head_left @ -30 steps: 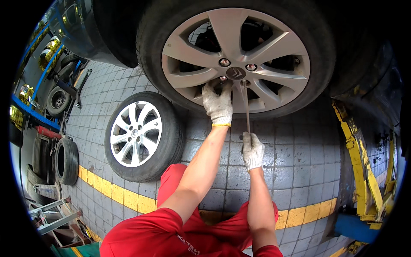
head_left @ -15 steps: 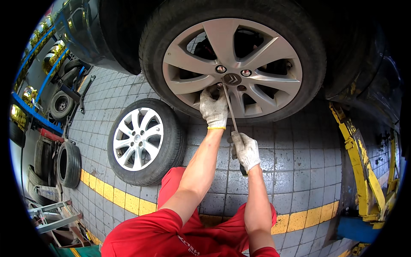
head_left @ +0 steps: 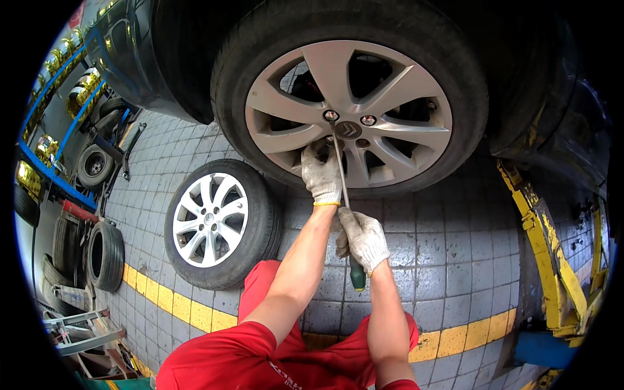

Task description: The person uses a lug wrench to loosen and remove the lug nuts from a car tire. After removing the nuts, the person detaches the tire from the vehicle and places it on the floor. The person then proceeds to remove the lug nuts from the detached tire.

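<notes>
In white knitted gloves, my left hand [head_left: 320,174] is curled at the lower-left bolt of the mounted alloy wheel [head_left: 329,73], below its dark centre cap [head_left: 348,130]; whatever its fingers grip is hidden. My right hand [head_left: 361,237] grips a long screwdriver [head_left: 357,276] with a green handle, whose thin shaft runs up past my left hand to that bolt area. The exact tip contact is too small to make out. Two shiny bolt heads show in the upper holes.
A loose wheel [head_left: 229,262] lies on grey tiles left of my knees, by a yellow stripe [head_left: 201,315]. Old tyres [head_left: 104,257] and a blue rack [head_left: 68,179] line the left side. A yellow lift [head_left: 543,240] stands at right, and dark bodywork [head_left: 149,65] surrounds the mounted wheel.
The screwdriver's upper end has shifted left from the lower-right bolt hole toward the lower-left one. My right hand has moved left, uncovering more green handle. The wheel appears slightly lower in view.
</notes>
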The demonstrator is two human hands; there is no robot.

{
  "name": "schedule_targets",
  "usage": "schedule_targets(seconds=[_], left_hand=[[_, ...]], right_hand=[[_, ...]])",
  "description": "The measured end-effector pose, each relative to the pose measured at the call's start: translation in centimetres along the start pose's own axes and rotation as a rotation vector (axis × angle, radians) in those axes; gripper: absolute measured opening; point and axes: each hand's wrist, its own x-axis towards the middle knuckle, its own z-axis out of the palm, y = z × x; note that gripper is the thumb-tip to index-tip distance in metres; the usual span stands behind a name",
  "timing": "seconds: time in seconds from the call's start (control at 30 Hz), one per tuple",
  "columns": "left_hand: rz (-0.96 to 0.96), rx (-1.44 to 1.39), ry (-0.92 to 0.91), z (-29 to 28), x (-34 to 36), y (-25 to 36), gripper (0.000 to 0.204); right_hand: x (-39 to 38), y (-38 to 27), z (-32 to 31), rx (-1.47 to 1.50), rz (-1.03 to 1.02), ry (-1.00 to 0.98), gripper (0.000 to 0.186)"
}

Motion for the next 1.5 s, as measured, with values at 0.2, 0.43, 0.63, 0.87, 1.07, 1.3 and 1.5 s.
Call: schedule_targets(seconds=[0.2,0.43,0.63,0.87,1.07,1.3,1.5], left_hand=[[-0.057,-0.153,-0.006,-0.1,0.0,0.9,0.041],[0.029,-0.198,0.036,0.1,0.7,-0.8,0.04],[-0.006,-0.011,0.056,0.7,0.1,-0.2,0.041],[0.102,0.0,0.108,0.9,-0.1,-1.1,0.037],[0.111,-0.154,0.055,0.5,0.5,-2.4,0.033],[0.167,-0.078,-0.027,-0.1,0.1,-1.6,0.029],[0.217,0.059,-0.02,-0.1,-0.2,-0.6,0.029]], right_hand=[[-2.1,-2.3,1.8,0.153,-0.003,-0.096,0.053],[-0.7,-0.7,1.8,-0.051,-0.049,-0.002,0.054],[2.8,3.4,0.8,-0.661,-0.415,0.287,0.046],[3.2,3.9,0.6,-0.882,-0.534,0.462,0.048],[3.0,2.9,-0.5,-0.703,-0.383,0.255,0.05],[3.3,5.8,-3.7,-0.542,-0.185,0.199,0.058],[3.5,7.1,-4.8,-0.898,-0.312,0.393,0.054]])
